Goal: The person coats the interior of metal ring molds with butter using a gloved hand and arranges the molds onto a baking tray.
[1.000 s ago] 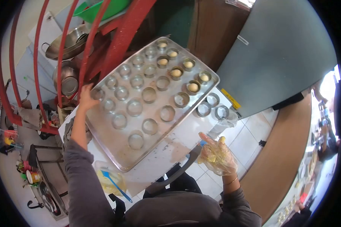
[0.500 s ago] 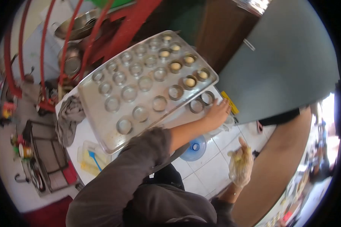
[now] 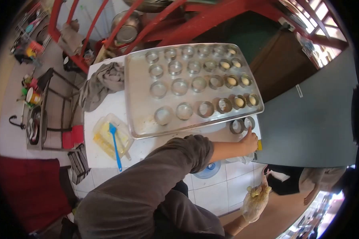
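My left hand [image 3: 249, 144] reaches across to the table's right corner, its index finger over the near rim of a small metal ring mould [image 3: 249, 122]. A second ring mould [image 3: 237, 126] stands beside it. My right hand [image 3: 256, 201], in a clear plastic glove smeared with yellowish dough, is held low at the right, away from the table. Its fingers are apart and partly bent. A large metal baking tray [image 3: 141, 115] holds rows of ring moulds; several at its right end contain pale dough balls [image 3: 239, 102].
On the white table [image 3: 101, 153] lie a plastic container [image 3: 127, 137] with yellow grease, a blue brush [image 3: 116, 149] and a grey cloth [image 3: 103, 83]. Red railings [image 3: 155, 24] run behind. A grey panel [image 3: 307, 123] stands at right, a blue water bottle [image 3: 208, 171] below.
My view has turned, so the tray now lies more level. My left hand's fingers have drawn in from a spread reach to the right-hand ring mould. The gloved hand stays low at the right.
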Demonstrator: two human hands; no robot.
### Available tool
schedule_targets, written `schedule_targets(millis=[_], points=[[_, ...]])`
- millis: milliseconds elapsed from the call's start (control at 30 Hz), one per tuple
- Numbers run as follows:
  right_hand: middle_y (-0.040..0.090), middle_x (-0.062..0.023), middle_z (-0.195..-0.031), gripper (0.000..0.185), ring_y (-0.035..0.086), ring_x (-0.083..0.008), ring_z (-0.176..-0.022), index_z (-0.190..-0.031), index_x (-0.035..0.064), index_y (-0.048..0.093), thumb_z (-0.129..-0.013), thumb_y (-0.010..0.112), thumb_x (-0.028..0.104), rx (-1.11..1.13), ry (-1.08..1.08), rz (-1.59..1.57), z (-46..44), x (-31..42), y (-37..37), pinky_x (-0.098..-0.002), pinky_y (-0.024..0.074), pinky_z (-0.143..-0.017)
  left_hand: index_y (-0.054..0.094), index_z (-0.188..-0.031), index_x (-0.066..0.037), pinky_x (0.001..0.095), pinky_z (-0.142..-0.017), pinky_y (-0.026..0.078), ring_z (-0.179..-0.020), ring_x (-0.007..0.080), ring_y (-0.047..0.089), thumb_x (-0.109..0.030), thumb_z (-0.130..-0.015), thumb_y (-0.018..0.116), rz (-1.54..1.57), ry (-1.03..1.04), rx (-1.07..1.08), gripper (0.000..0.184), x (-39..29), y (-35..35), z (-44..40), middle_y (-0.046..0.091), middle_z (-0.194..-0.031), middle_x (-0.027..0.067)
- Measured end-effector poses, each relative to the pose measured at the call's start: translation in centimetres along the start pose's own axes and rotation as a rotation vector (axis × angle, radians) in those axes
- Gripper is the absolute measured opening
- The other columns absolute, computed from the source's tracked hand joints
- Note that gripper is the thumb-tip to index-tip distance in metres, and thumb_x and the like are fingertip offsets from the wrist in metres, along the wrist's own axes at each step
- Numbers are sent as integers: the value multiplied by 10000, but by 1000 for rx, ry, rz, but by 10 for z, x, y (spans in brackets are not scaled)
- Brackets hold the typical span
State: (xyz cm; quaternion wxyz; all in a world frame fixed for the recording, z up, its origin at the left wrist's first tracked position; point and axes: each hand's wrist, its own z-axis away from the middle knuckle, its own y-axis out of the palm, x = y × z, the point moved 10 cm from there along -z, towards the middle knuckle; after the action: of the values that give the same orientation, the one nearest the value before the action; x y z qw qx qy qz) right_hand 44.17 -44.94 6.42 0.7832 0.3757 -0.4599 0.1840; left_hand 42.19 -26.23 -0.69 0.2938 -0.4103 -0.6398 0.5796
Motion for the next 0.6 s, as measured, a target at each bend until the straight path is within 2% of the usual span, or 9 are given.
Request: schedule_targets(millis=[133, 167, 233, 300, 333, 367, 433, 500, 600], points=[[484, 23, -737, 429, 449, -96, -629, -1304, -9, 483, -982, 504, 274, 150, -79, 165, 4, 4, 31, -231, 419, -624, 587, -1079, -18, 438, -888, 449, -968, 293, 552, -243, -629, 796, 548, -78, -29, 544, 29, -98, 111, 544, -1081, 136], [536, -6, -820, 355, 500, -135, -706, -1267, 5, 503, -956, 513, 177, 314, -247, 480, 11, 9, 60, -268, 445, -663, 563, -1110, 0, 403, -881, 457, -987, 305, 545, -259, -576, 839, 744, -114, -36, 655, 41, -109, 146, 525, -1114, 148], [641, -64, -987, 294, 604, -214, -861, -1195, 33, 544, -906, 529, -18, 490, -760, 1053, 42, 19, 121, -343, 496, -741, 540, -1173, 4, 390, -864, 473, -997, 276, 562, -253, -625, 857, 1046, -117, -205, 683, 71, -153, 237, 539, -1108, 145], [642, -97, -977, 284, 605, -223, -868, -1149, 22, 563, -875, 541, -47, 738, -1152, 1486, 77, 2, 194, -349, 491, -741, 520, -1240, -10, 378, -857, 486, -1023, 228, 577, -176, -684, 849, 1420, -298, -223, 667, 104, -169, 333, 548, -1171, 133], [631, -136, -930, 179, 600, -242, -828, -1023, 10, 621, -857, 556, -4, 762, -1185, 1350, 84, -10, 210, -343, 475, -742, 516, -1257, -29, 344, -854, 496, -1035, 189, 576, -72, -732, 807, 1420, -390, -236, 602, 121, -171, 384, 542, -1241, 114], [627, -145, -905, 154, 597, -258, -810, -987, 5, 636, -857, 562, 43, 803, -715, 1136, 65, -34, 222, -341, 470, -742, 524, -1256, -35, 317, -880, 487, -1042, 183, 570, -47, -750, 783, 1666, -496, -387, 569, 136, -159, 443, 535, -1254, 98], [627, -150, -874, 183, 594, -266, -793, -940, -4, 662, -859, 571, 133, 894, -245, 853, 78, -85, 268, -334, 465, -741, 500, -1284, -56, 272, -830, 466, -982, 139, 580, -94, -772, 777, 1528, -670, -436, 583, 154, -171, 540, 567, -1203, 70], [637, -141, -849, 225, 599, -245, -777, -918, -11, 682, -850, 589, 183, 1095, -348, 917, 112, -121, 324, -327, 466, -727, 485, -1317, -50, 310, -901, 485, -1022, 161, 571, -25, -749, 774, 1535, -926, -257, 638, 152, -167, 622, 537, -1223, 90], [655, -140, -819, 210, 628, -254, -744, -896, 17, 706, -826, 614, 192, 1233, -329, 1167, 160, -187, 395, -352, 484, -695, 404, -1397, -67, 309, -897, 486, -997, 145, 569, -30, -750, 776, 1408, -990, -279, 747, 141, -153, 693, 548, -1168, 66]])
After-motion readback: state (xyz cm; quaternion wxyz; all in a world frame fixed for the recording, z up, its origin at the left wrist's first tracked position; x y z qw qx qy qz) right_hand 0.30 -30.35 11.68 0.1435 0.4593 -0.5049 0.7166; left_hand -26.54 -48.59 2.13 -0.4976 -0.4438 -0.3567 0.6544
